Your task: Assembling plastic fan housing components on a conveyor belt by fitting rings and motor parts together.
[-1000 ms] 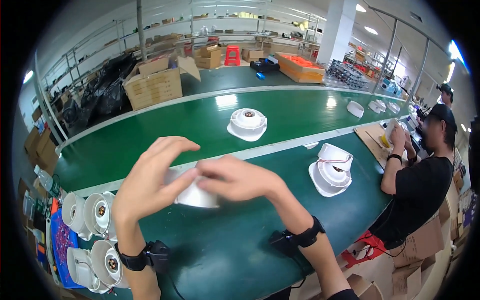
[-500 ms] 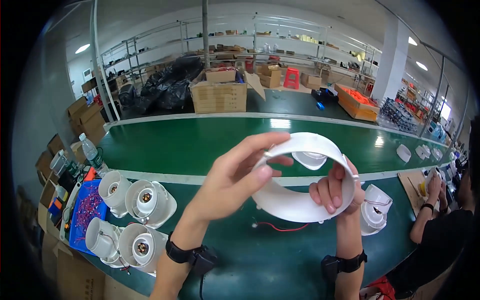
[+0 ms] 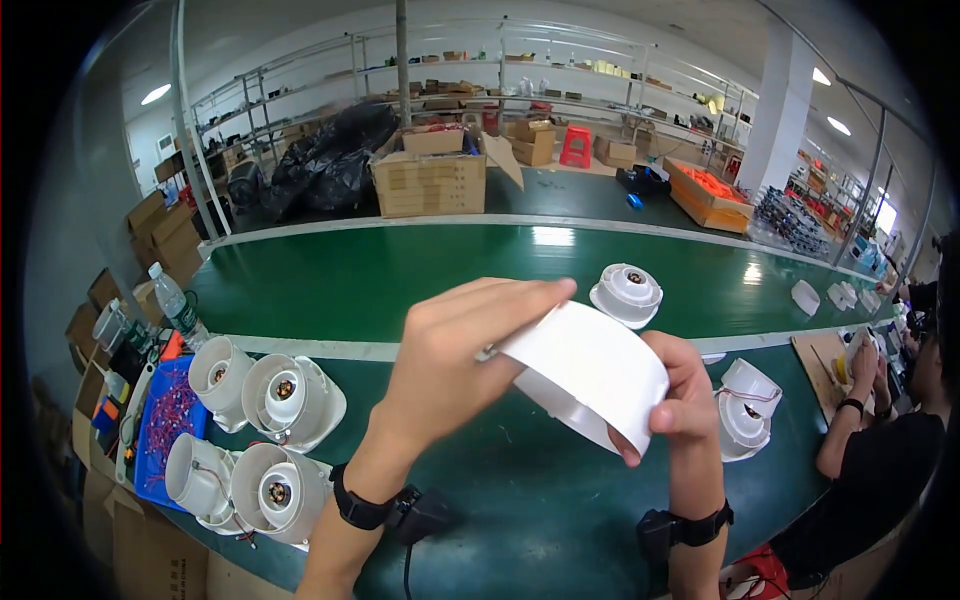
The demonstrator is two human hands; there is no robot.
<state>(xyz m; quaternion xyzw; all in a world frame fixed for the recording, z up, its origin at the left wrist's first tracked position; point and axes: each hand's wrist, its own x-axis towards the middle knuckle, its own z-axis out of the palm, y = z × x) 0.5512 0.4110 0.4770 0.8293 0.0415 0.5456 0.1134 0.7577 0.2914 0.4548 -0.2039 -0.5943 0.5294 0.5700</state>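
A white plastic ring [image 3: 595,365], short and wide like a duct collar, is held up over the green bench between both hands. My left hand [image 3: 450,360] grips its left end, with the fingers over the top edge and the thumb hidden. At the right end, my right hand [image 3: 688,385] is closed around the rim, a fingertip showing under the lower edge. Its smooth outer wall faces up toward me, and a strip of the inside shows below. Just beyond the ring, a round white motor housing [image 3: 628,293] sits on the green conveyor belt [image 3: 430,275].
Several white fan housings [image 3: 290,400] stand at the left beside a blue tray [image 3: 160,490] of red wires. Another white fan housing [image 3: 745,415] is right of my right hand. A plastic bottle [image 3: 176,303] stands far left. A co-worker [image 3: 890,450] works at the right.
The ring has been tipped from showing its open middle to showing its outer wall. The red wire seen below it is out of sight, and the motor housing beyond is now uncovered.
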